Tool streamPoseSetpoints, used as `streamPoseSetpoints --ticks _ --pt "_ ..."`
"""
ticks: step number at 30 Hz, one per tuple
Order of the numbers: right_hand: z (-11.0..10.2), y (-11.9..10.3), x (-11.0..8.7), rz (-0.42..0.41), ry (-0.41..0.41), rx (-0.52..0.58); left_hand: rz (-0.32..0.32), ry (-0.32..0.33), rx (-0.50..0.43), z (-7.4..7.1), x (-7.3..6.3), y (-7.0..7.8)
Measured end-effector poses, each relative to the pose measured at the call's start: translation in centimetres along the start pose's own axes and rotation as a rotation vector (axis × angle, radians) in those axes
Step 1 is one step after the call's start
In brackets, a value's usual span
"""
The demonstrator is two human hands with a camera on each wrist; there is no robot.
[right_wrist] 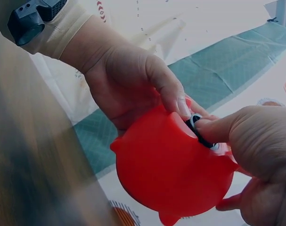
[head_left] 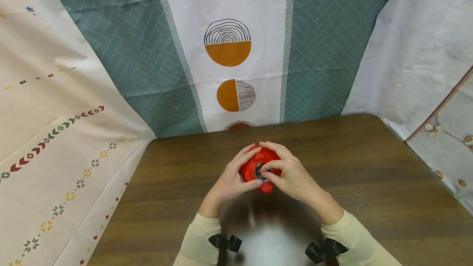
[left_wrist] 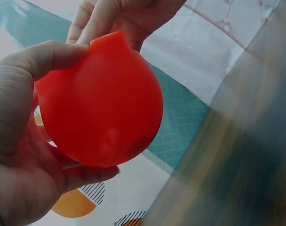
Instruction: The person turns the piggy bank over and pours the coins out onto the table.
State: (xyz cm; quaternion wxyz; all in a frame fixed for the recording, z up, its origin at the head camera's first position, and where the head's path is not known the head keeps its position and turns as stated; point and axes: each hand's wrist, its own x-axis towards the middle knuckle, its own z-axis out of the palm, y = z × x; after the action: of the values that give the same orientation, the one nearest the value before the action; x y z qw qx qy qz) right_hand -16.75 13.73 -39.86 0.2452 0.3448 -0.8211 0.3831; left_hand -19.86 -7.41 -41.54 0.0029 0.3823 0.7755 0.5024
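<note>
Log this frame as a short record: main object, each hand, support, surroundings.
Main object: round red object with knobs and a dark ring set in it
Left hand: holds the red object at its side
Right hand: thumb and finger pinch at the ring
Support: held in the hands, above the brown table
Surroundings: teal-and-white patterned cloth behind

A red, rounded object [right_wrist: 171, 169] with small knobs is held by the left hand [right_wrist: 126, 82], whose thumb is laid by the rim of its opening. A dark ring [right_wrist: 206, 142] set in that opening is touched by the thumb of the right hand [right_wrist: 263, 153]. A black device [right_wrist: 27, 23] is worn over the left cream sleeve [right_wrist: 69, 30]. Behind, a teal-and-white cloth [right_wrist: 227, 68] is seen; at left, the wooden tabletop [right_wrist: 36, 146] is shown blurred.
</note>
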Motion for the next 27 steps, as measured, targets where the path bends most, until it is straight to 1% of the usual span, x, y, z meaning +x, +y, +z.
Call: streamPoseSetpoints --ticks 5,10,14,20,27 --pt "-0.06 -0.09 0.06 -0.006 0.014 0.013 0.010 0.025 -0.015 -0.09 -0.03 0.02" --pt "-0.11 -0.14 0.06 -0.002 0.050 0.018 0.015 0.037 -0.025 -0.16 -0.02 -0.03" --pt "-0.21 -0.20 0.06 -0.004 0.087 0.052 0.021 0.050 -0.029 -0.17 0.02 -0.11" --pt "-0.36 -0.30 0.07 -0.038 0.143 0.100 0.025 0.071 -0.039 -0.20 0.00 -0.10" --pt "-0.64 -0.19 0.12 -0.054 0.159 0.113 0.032 0.099 -0.064 -0.51 -0.02 -0.41"
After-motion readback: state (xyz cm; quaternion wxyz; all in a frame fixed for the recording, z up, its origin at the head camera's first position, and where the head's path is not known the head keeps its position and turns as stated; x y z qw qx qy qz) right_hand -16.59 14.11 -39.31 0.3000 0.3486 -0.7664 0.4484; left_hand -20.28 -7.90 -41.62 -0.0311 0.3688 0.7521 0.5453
